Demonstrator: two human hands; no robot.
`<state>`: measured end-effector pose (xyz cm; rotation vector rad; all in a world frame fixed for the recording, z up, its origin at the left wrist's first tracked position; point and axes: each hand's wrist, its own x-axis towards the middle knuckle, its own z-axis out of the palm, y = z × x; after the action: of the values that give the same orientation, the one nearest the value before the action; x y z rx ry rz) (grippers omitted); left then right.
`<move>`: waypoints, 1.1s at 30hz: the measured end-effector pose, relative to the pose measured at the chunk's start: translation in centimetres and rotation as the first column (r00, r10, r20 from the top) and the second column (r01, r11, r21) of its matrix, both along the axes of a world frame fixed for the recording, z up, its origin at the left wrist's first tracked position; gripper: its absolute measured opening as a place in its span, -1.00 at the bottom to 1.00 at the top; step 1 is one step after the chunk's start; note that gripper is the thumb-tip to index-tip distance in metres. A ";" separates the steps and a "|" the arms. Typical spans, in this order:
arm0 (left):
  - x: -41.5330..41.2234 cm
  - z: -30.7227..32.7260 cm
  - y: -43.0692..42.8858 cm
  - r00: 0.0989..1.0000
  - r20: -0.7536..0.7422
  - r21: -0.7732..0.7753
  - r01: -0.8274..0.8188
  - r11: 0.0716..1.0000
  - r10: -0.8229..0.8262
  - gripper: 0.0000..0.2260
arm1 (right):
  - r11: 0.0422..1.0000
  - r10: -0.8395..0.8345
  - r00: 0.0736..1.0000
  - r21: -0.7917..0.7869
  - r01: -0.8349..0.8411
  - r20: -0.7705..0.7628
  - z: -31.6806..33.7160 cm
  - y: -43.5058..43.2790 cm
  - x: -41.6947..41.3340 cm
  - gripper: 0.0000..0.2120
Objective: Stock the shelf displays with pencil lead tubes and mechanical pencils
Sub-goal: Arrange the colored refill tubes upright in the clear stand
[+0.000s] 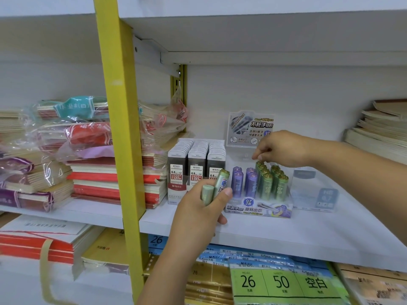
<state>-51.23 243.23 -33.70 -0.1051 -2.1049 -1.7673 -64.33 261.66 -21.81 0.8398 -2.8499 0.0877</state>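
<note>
Left hand (204,209) grips two green tubes (214,187), right hand (280,148) pinches a seated tube (260,165); the display box (259,211) looks part-filled.

The clear plastic display tray (259,209) stands on the white shelf board (286,234). At its 9 o'clock is the grey carton of lead cases (196,164). My left hand (202,212) grips two green lead tubes (218,183) at 7 o'clock. My right hand (284,148) pinches a back-row tube (259,167) at 12.
</note>
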 end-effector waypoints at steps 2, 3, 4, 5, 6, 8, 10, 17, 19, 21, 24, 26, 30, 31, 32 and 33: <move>0.1 0.1 -0.1 1.000 0.004 0.045 0.019 0.999 -0.020 -0.92 | 0.992 0.049 0.992 -0.113 -0.062 -0.113 -0.1 -0.1 1.5 -0.77; 0.2 0.1 -0.2 1.000 -0.001 0.064 0.031 0.997 -0.031 -0.93 | 0.968 0.091 0.988 -0.220 -0.116 -0.122 -0.3 -0.3 2.5 -0.79; 0.2 0.2 -0.3 0.999 -0.009 0.077 0.040 0.996 -0.039 -0.95 | 0.923 0.153 0.986 -0.346 -0.168 -0.070 -0.6 -0.5 3.8 -0.82; 0.2 0.2 -0.3 0.999 -0.019 0.084 0.047 0.995 -0.045 -0.97 | 0.868 0.241 0.970 -0.453 -0.202 0.028 -0.9 -0.9 5.3 -0.84; 0.2 0.2 -0.2 0.998 -0.030 0.087 0.054 0.995 -0.052 -0.98 | 0.825 0.320 0.939 -0.524 -0.212 0.126 -1.3 -1.4 6.6 -0.79; 0.1 0.4 0.0 0.996 -0.054 0.094 0.076 0.993 -0.072 -0.96 | 0.798 0.377 0.900 -0.570 -0.196 0.218 -2.1 -1.9 8.2 -0.67; 0.2 0.5 0.3 0.993 -0.072 0.086 0.099 0.991 -0.093 -0.94 | 0.795 0.364 0.909 -0.575 -0.190 0.202 -2.6 -2.1 8.7 -0.81; 0.8 0.8 -0.5 0.989 -0.062 0.138 0.140 0.980 -0.133 -0.87 | 0.643 0.356 0.882 -0.766 0.008 0.308 -2.0 0.2 8.6 -0.73; 0.7 0.8 -0.2 0.989 -0.070 0.166 0.143 0.976 -0.133 -0.86 | 0.577 0.406 0.845 -0.815 0.057 0.347 -2.3 0.3 8.5 -0.75; 0.4 0.6 0.3 0.989 -0.072 0.180 0.140 0.974 -0.129 -0.84 | 0.514 0.434 0.827 -0.852 0.099 0.358 -2.8 0.2 8.5 -0.78; 0.1 0.4 0.7 0.991 -0.062 0.176 0.129 0.976 -0.120 -0.78 | 0.503 0.403 0.859 -0.861 0.080 0.315 -2.5 0.5 8.3 -0.77; -0.1 0.1 0.6 0.993 -0.028 0.131 0.117 0.984 -0.114 -0.74 | 0.526 0.321 0.927 -0.851 -0.001 0.197 -1.2 1.4 7.6 -0.74; -0.7 -0.3 0.4 0.988 -0.027 0.083 0.153 0.985 -0.151 -0.84 | 0.709 0.069 0.995 -0.698 -0.101 -0.074 1.6 3.3 5.3 -0.75; -0.8 -0.3 0.5 0.988 -0.039 0.065 0.154 0.986 -0.152 -0.88 | 0.759 0.034 0.991 -0.643 -0.107 -0.126 1.9 3.6 4.7 -0.76; -0.9 -0.4 0.6 0.988 -0.045 0.051 0.150 0.987 -0.148 -0.91 | 0.800 0.016 0.985 -0.589 -0.114 -0.170 2.0 3.8 4.1 -0.77; -0.9 -0.3 0.7 0.988 -0.051 0.047 0.146 0.988 -0.143 -0.92 | 0.835 0.009 0.979 -0.537 -0.120 -0.203 2.0 3.9 3.6 -0.77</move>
<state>-52.14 243.88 -34.02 -0.2898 -2.0638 -1.8800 -60.72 265.56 -19.83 0.7599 -2.4053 0.7509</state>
